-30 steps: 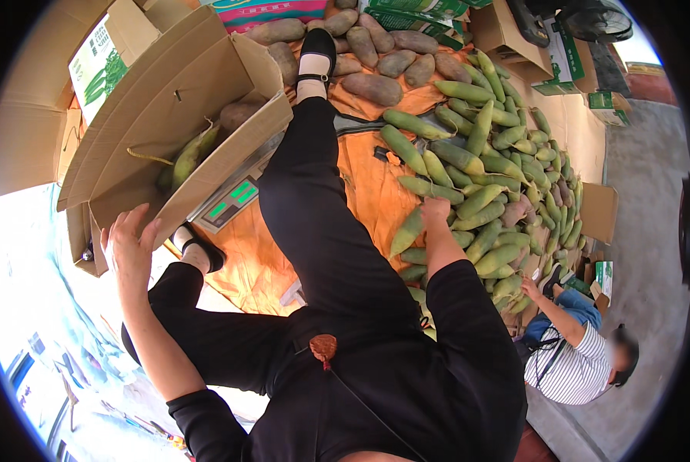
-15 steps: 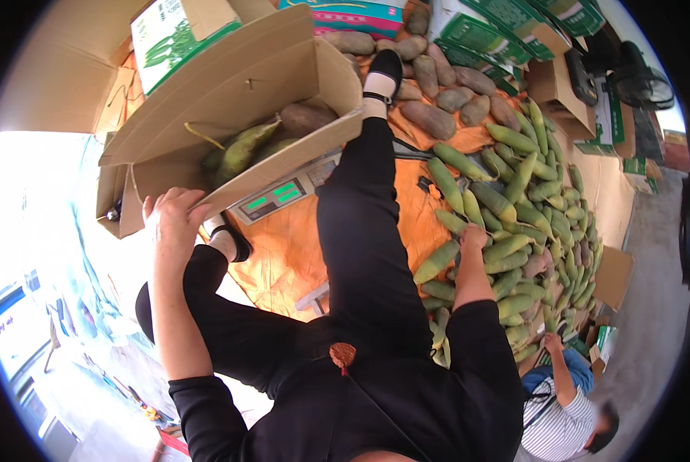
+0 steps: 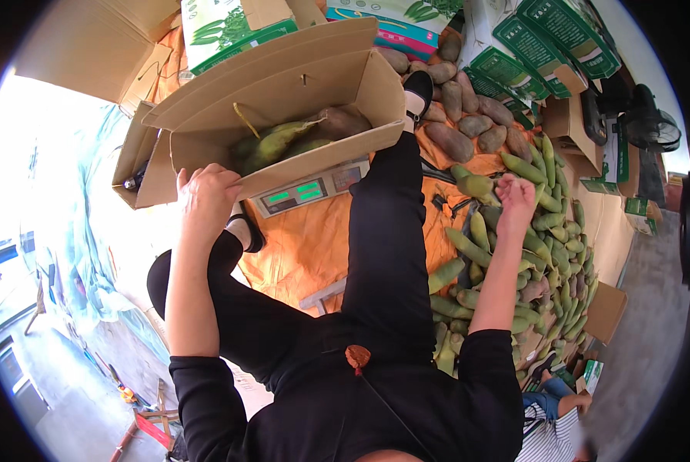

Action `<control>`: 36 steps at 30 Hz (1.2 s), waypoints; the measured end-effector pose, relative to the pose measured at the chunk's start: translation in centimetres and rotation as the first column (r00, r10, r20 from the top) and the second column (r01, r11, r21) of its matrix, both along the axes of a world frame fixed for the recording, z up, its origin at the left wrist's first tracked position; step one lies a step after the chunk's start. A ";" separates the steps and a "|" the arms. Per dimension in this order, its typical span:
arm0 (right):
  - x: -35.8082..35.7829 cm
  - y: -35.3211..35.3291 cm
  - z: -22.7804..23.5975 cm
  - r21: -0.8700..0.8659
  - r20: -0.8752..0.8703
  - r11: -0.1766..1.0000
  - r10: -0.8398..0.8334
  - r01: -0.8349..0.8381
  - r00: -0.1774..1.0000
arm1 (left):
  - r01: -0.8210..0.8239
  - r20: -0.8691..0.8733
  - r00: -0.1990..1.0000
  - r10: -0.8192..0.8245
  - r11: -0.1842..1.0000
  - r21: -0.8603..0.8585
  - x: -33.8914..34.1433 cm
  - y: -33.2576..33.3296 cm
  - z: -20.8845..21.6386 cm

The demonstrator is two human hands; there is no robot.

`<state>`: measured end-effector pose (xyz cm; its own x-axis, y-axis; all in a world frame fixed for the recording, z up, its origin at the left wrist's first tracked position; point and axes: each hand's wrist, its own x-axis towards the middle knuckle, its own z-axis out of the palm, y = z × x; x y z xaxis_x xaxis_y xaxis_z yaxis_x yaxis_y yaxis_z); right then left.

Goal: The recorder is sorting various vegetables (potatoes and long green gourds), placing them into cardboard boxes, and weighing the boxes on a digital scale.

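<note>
With its fingers bent over the near left rim, my left hand (image 3: 210, 196) grips an open cardboard box (image 3: 337, 158). Inside lie green radishes (image 3: 279, 146) and a dull reddish-brown one (image 3: 343, 123), partly hidden by the near wall. Under the box is a digital scale (image 3: 314, 189) with a lit green display. My right hand (image 3: 516, 199) is closed at the tapered end of a green radish (image 3: 477, 186), raised above the pile. Several green radishes (image 3: 549, 223) are heaped below and right of that hand.
Reddish-brown radishes (image 3: 449, 142) lie on the orange sheet (image 3: 291, 239) beyond my foot. Green-and-white cartons (image 3: 549, 46) stand at the far side, with a black fan (image 3: 653, 123) at the far right. Another person in a striped top (image 3: 549, 439) is at the lower right.
My right hand has risen away from me out of the pile, bringing a green radish with it. My left hand keeps its grip on the box rim. The whole view has shifted slightly.
</note>
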<state>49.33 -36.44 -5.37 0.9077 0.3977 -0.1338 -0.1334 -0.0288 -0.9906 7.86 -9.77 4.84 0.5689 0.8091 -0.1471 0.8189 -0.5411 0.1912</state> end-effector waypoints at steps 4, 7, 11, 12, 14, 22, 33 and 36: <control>-1.9 2.9 8.1 0.142 0.163 0.979 0.125 -0.148 0.979 | 0.006 -0.020 1.000 -0.006 1.000 0.011 -0.2 -0.2 0.2; -3.9 4.8 14.9 0.254 0.323 0.917 0.218 -0.306 0.921 | 0.020 -0.026 0.999 -0.020 1.000 0.006 0.0 -0.1 0.2; -7.9 8.8 22.5 0.387 0.504 0.699 0.386 -0.602 0.773 | 0.031 -0.031 0.999 -0.031 1.000 0.000 0.0 0.0 0.3; -8.8 10.1 23.7 0.428 0.532 0.599 0.438 -0.677 0.725 | 0.037 -0.032 0.999 -0.037 0.999 0.004 0.0 0.0 0.3; -10.6 12.8 25.3 0.441 0.582 0.461 0.506 -0.770 0.636 | 0.040 -0.033 0.999 -0.040 0.999 0.010 -0.1 0.0 0.4; -18.3 22.8 20.2 0.406 0.317 0.490 0.717 -0.772 0.621 | 0.007 -0.032 0.999 -0.007 1.000 -0.013 -0.9 0.2 0.6; -9.9 17.2 9.4 0.042 0.134 0.749 0.651 -0.661 0.747 | 0.024 0.039 0.999 -0.022 0.998 -0.057 -0.6 0.5 0.5; -6.6 12.3 8.3 0.034 0.065 0.843 0.534 -0.537 0.843 | 0.035 0.015 0.999 -0.035 0.999 -0.036 -0.4 0.3 0.9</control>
